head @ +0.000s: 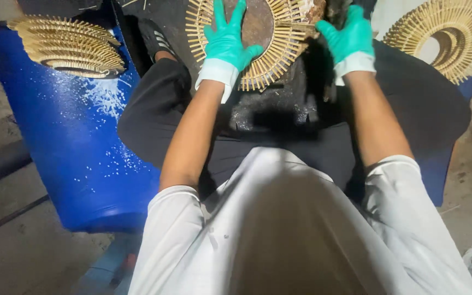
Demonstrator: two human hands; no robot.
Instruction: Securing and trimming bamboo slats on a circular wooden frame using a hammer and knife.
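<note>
Left hand (226, 41), green glove: fingers splayed flat, pressing stick ring (269, 57) on dark work surface (271, 106) ahead of lap. Right hand (348, 37), green glove: fingers clenched on dark tool (335, 11) at ring's right edge. Stack of finished rings (66, 46) on blue barrel (72, 142), left; another ring (446, 35), right.

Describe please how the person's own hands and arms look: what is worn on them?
Both hands wear teal green rubber gloves: the left hand and the right hand. Each glove ends in a white cuff at the wrist, and the left one looks folded back. The forearms are bare. At the upper arms begin the short sleeves of a white shirt. No watch or jewellery is visible.
</note>
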